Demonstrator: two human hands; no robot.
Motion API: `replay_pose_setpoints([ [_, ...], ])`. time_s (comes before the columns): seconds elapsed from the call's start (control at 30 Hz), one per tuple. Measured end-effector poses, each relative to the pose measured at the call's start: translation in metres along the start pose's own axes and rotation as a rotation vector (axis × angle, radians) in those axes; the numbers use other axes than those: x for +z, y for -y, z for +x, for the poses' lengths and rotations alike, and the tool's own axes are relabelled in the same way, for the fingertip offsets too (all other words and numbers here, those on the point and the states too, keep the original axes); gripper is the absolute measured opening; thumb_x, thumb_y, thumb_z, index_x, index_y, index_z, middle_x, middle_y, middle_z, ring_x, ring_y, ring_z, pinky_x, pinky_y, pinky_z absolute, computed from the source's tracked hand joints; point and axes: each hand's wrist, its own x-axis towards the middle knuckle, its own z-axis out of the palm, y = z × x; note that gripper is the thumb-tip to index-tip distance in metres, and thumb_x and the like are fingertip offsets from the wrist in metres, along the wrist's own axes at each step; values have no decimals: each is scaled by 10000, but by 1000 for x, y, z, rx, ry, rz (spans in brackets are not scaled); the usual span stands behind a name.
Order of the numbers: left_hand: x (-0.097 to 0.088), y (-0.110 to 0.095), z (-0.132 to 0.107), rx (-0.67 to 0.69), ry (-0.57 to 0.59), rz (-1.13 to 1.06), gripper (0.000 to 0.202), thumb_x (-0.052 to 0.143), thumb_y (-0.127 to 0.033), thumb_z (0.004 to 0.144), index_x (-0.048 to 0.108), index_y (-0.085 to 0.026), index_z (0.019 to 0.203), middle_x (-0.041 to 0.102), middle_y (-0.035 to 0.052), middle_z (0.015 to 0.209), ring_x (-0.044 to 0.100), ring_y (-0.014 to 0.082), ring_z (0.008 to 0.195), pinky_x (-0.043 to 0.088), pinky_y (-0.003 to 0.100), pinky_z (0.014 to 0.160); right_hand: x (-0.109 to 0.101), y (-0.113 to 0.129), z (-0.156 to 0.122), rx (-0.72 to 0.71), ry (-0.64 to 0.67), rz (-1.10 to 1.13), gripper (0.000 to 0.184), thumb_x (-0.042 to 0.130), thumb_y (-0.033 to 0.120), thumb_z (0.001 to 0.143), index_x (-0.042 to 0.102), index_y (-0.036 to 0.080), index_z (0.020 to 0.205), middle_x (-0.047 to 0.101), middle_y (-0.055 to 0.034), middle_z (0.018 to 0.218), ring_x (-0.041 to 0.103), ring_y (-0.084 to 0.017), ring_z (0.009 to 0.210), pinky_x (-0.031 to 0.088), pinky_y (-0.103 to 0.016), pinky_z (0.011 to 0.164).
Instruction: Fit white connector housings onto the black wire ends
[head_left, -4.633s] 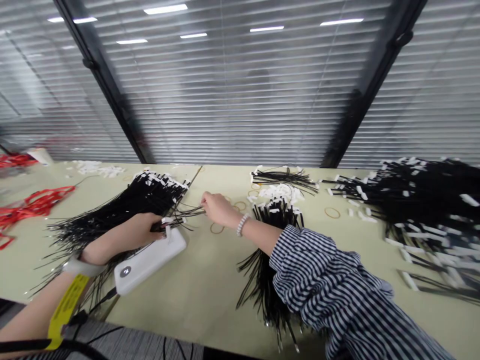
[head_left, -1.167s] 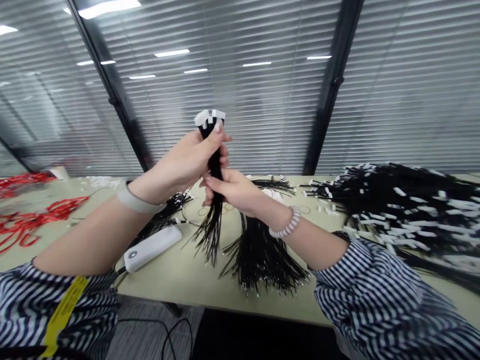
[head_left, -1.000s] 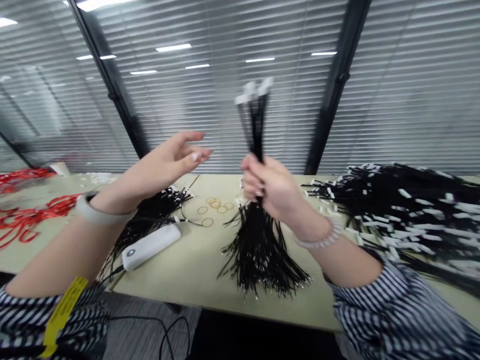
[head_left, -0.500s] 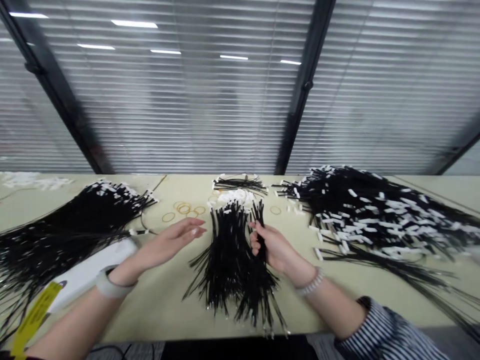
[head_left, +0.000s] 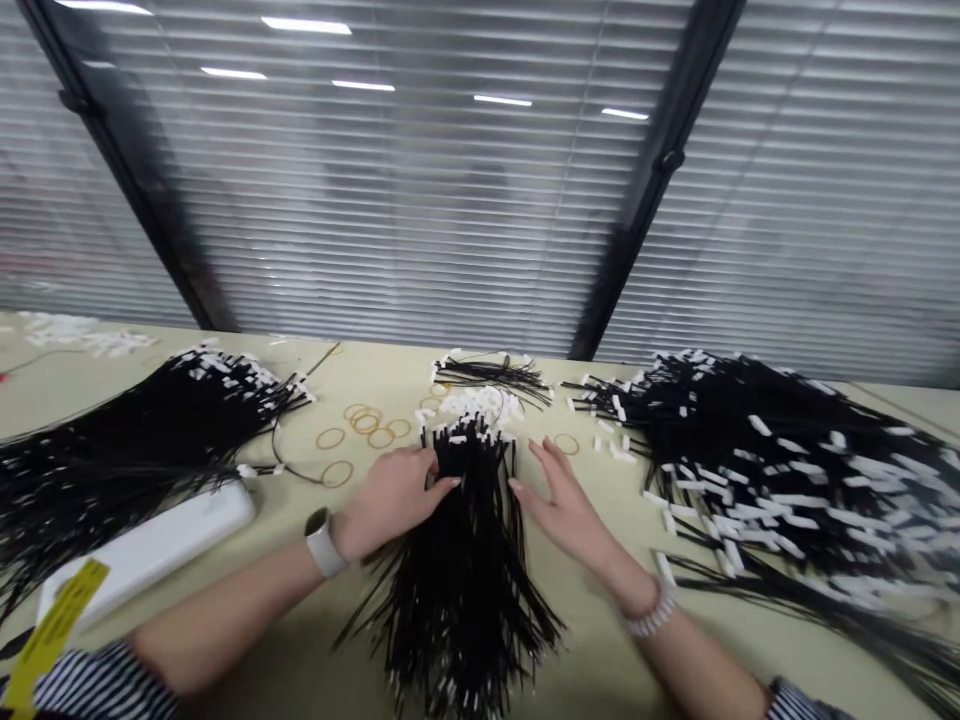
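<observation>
A thick bundle of black cables (head_left: pixel 469 560) lies in front of me, its far ends beside a heap of white connectors and its near ends fanned out. My left hand (head_left: pixel 394 500) rests against the bundle's left edge, fingers bent and thumb stretched apart over the cables. On the opposite side is my right hand (head_left: pixel 566 510), open with its fingers spread, thumb tip close to the right edge of the cables. Neither hand is closed round the bundle. The small white connectors (head_left: pixel 484 403) sit just beyond it.
Large piles of black cables with white ends lie at left (head_left: pixel 142 420) and right (head_left: pixel 750 430). Several rubber bands (head_left: pixel 367 423) are scattered left of centre. A white oblong device (head_left: pixel 172 540) lies by my left forearm. Window blinds (head_left: pixel 420 200) rise behind the table.
My right hand has let go of the smaller cable bunch, which now lies merged with the main bundle. My left hand has moved right, against the cables. The view has shifted slightly.
</observation>
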Motion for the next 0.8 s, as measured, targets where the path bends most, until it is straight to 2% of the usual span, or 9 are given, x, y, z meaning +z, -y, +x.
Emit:
replay_pose_setpoints([
  [0.07,1,-1,10,-18,17,45,327,438,-436,806,588,-162,709,622,86,702,586,227,678,426,341,635,4,-8,0,-49,66,-56,828,557,565,726,263,182,1400,92,-92,1500,52,-238,1376,55,-437,1125],
  [0.17,-6,-5,16,-21,35,87,308,416,-368,815,554,-173,620,610,65,641,564,193,607,375,291,556,11,-11,-6,-161,208,-211,851,527,595,740,198,210,1424,55,-83,1504,66,-246,1375,126,-442,1116],
  [0.23,-15,-9,17,-18,22,105,303,390,-335,827,544,-178,618,610,55,637,551,174,589,355,276,544,15,-10,-11,-227,274,-345,846,461,618,772,135,207,1436,15,-97,1504,60,-259,1374,149,-459,1108],
  [0.33,-22,-14,20,-20,-24,129,314,343,-334,857,552,-183,676,619,55,678,551,170,615,354,275,565,17,-8,-14,-277,285,-440,851,426,627,787,116,177,1439,38,-125,1498,73,-272,1371,162,-470,1104],
  [0.6,13,-17,40,-106,-8,166,357,347,-379,871,613,-158,786,658,117,773,612,222,706,393,302,598,20,-8,-13,-276,267,-526,773,355,599,833,165,149,1432,97,-116,1494,109,-243,1370,168,-435,1113],
  [0.7,-1,-10,31,-112,-13,161,440,298,-499,874,605,-185,865,665,86,812,618,216,746,419,296,630,21,-10,-13,-276,254,-560,743,334,581,847,169,153,1431,82,-94,1500,99,-222,1373,172,-414,1115],
  [0.8,-39,20,3,-152,-4,179,418,321,-503,862,599,-199,932,670,70,884,622,205,819,441,281,711,22,-12,-12,-266,232,-568,717,308,572,859,186,152,1428,70,-79,1503,96,-215,1374,175,-407,1115],
])
